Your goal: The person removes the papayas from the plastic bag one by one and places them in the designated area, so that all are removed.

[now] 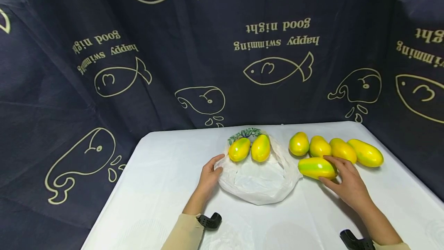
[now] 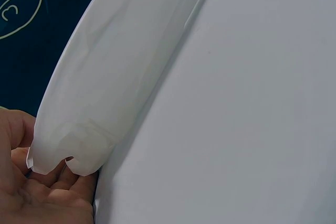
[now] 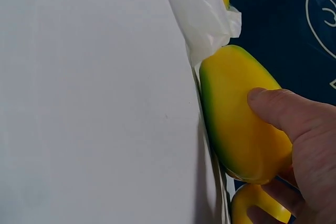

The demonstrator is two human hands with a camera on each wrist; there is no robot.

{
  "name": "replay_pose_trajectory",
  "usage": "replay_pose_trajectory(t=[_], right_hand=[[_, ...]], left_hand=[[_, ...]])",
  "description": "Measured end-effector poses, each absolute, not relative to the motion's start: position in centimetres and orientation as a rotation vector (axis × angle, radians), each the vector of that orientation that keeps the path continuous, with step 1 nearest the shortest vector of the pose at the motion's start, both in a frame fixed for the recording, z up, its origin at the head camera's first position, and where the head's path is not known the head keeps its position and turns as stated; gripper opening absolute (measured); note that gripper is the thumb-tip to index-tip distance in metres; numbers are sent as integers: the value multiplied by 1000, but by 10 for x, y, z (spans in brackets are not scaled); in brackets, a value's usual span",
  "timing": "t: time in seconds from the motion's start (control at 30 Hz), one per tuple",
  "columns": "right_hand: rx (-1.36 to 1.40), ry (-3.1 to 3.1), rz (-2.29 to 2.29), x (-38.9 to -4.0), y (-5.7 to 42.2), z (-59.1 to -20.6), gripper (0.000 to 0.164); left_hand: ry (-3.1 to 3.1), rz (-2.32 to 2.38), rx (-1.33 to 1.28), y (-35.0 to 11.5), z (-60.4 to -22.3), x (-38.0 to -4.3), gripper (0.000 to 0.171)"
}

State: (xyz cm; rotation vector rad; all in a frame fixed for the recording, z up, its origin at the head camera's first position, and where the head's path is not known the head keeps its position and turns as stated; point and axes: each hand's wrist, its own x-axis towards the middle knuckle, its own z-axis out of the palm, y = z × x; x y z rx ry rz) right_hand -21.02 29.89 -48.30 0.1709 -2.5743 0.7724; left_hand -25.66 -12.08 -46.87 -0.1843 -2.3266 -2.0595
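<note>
A white plastic bag [image 1: 258, 188] with a green leaf print lies mouth open on the table. Its left rim is pinched by my left hand [image 1: 208, 176], and in the left wrist view the bag's edge [image 2: 79, 150] passes between thumb and fingers. Two yellow-green mangoes, one on the left [image 1: 239, 149] and one on the right [image 1: 261, 148], sit at the far side of the bag's mouth. Just right of the bag, my right hand [image 1: 350, 184] grips another mango [image 1: 315, 168] by its right end. The right wrist view shows the thumb [image 3: 278, 108] along this mango's side.
Behind the right hand several more mangoes stand in a row, from a leftmost mango [image 1: 299, 144] to a longer one [image 1: 365, 153] at the right. The white-covered table [image 1: 159, 173] ends at a dark curtain [image 1: 194, 49] with fish and whale drawings.
</note>
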Motion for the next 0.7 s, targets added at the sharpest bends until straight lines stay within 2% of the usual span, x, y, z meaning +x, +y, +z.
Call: replay_pose_trajectory(t=[0.37,0.7], right_hand=[[175,-2517,713,-210,297,-482,75],[218,-2437,723,-215,287,-471,75]], left_hand=[[-2336,-2043,-172,-123,-497,-274,49],[-2338,-2037,-187,-125,-501,-278,49]])
